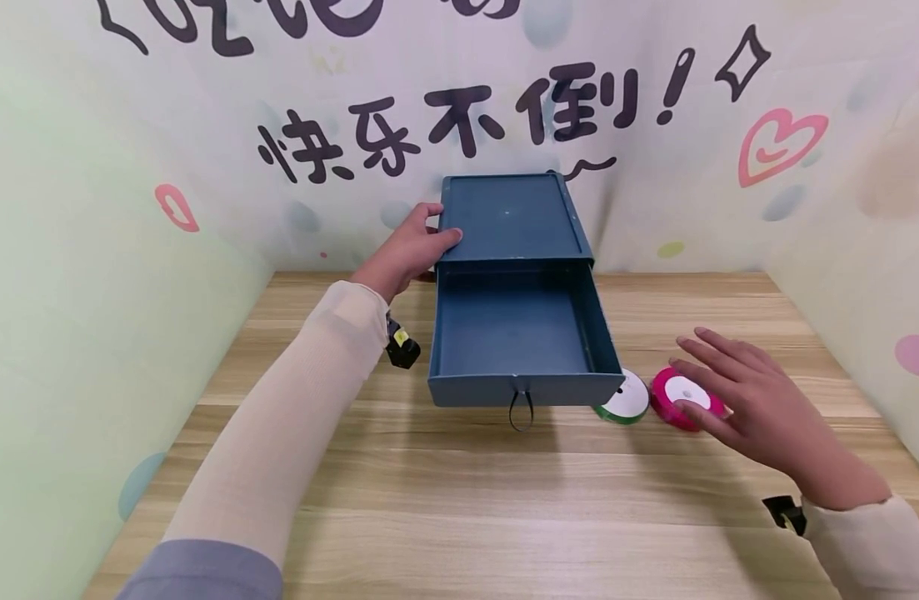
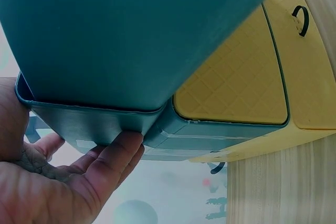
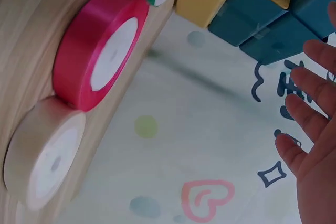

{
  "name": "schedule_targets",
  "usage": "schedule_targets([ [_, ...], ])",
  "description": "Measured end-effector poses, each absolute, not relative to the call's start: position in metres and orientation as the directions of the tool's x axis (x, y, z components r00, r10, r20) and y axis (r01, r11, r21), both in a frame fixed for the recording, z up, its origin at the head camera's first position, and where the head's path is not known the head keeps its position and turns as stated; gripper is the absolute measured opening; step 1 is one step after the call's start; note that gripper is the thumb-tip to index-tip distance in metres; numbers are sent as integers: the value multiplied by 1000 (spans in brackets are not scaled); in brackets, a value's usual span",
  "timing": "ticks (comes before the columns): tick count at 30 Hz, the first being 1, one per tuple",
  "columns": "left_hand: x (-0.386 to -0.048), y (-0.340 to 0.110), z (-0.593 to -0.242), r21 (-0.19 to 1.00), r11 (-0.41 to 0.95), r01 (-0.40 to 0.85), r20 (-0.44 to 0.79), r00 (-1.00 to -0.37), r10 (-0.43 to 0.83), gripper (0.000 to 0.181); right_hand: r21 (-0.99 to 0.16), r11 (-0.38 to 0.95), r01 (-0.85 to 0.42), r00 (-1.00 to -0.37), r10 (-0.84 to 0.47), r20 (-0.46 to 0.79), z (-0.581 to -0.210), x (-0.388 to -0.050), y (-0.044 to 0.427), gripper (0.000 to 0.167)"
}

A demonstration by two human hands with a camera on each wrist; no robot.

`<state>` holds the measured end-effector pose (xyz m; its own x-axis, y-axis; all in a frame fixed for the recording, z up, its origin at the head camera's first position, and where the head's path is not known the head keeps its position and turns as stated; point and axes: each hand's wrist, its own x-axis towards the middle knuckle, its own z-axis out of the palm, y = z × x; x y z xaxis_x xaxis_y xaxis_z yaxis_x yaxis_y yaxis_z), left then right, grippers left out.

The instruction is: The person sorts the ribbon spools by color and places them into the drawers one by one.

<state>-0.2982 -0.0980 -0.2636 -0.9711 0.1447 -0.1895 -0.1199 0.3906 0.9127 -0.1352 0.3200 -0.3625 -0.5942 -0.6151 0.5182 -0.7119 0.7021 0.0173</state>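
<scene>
A blue drawer cabinet has its top drawer pulled out toward the camera, its visible floor bare and a dark loop hanging from its front. At the cabinet's upper left side, my left hand holds the casing, thumb over the top edge; the left wrist view shows that hand with its fingers against the blue casing. My right hand hovers at the right with spread fingers, holding nothing, partly over a pink ribbon spool. The right wrist view shows its extended fingers.
Beside the pink spool is a green-edged spool, partly behind the drawer front. A cream ribbon spool touches the pink one. Yellow drawer fronts adjoin the blue casing. A printed cloth hangs behind the wooden table.
</scene>
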Motion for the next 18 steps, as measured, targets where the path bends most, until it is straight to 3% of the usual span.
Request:
schedule_targets([
  [6, -298, -99, -264, 908, 400, -123, -195, -970, 143, 66, 18, 741, -672, -640, -592, 490, -366, -140, 331, 74],
  [12, -296, -98, -263, 905, 406, -126, -199, -970, 142, 66, 37, 753, -657, -646, -588, 486, -370, -147, 344, 78],
  [18, -296, -98, -263, 905, 406, -127, -200, -969, 145, 66, -3, 756, -655, -667, -576, 473, -380, -154, 363, 71],
])
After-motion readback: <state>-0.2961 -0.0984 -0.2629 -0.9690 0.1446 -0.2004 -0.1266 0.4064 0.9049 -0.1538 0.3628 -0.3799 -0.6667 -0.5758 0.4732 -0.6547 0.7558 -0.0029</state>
